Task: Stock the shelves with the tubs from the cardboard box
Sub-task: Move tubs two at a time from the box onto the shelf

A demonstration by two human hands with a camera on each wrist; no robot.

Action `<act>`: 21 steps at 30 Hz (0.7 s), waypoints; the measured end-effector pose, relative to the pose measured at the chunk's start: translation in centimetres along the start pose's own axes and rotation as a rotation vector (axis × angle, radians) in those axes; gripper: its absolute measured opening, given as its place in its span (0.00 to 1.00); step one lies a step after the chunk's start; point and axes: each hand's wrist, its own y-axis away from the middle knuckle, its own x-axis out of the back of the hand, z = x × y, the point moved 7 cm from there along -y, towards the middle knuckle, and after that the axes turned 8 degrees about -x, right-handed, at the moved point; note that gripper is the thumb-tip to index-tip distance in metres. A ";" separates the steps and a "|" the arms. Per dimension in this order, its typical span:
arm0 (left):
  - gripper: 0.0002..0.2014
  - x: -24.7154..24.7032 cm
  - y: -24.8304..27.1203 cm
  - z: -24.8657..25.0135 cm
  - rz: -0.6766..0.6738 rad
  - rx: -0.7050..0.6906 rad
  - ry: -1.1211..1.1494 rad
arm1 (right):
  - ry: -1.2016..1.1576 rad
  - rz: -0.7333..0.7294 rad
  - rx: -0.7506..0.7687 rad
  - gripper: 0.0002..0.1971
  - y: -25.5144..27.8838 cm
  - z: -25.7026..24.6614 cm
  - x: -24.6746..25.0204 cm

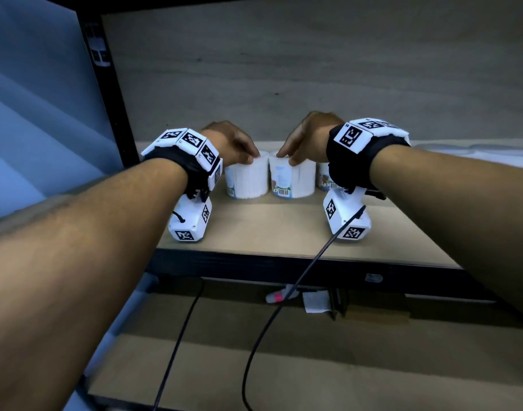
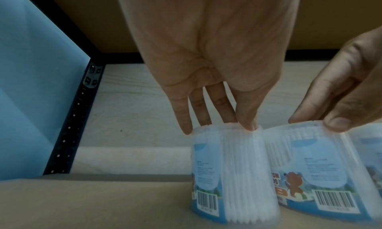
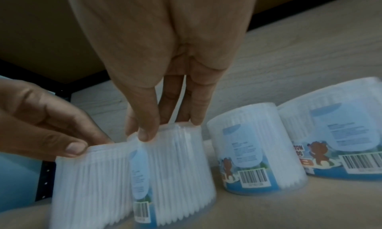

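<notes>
left hand [image 1: 230, 143] fingertips pinching the top rim of one tub [image 1: 248, 179] on the shelf [image 1: 284, 229], right hand [image 1: 309, 137] gripping the touching tub [image 1: 293, 180] likewise, two more tubs [image 3: 256, 151] just right of it

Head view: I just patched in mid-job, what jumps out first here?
Two hands meet at the middle of the wooden shelf: the left hand pinches the top rim of one clear tub of cotton buds, the right hand pinches the tub touching it. The right wrist view shows two more tubs standing to their right.
</notes>
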 end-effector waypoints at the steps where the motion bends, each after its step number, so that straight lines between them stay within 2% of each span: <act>1: 0.12 -0.2 -0.4 -0.2 -0.008 0.002 0.012 | -0.006 0.010 -0.004 0.13 -0.4 0.2 0.0; 10: 0.11 -1.0 -2.4 -1.0 0.026 -0.018 0.045 | -0.037 0.075 -0.011 0.09 -3.3 1.3 -0.8; 16: 0.11 -1.2 -3.1 -1.2 0.021 -0.041 0.063 | -0.069 0.133 -0.038 0.10 -3.6 1.7 -1.2; 21: 0.11 -1.6 -3.3 -1.4 0.040 -0.036 0.054 | -0.003 0.188 -0.081 0.10 -2.8 0.7 -0.7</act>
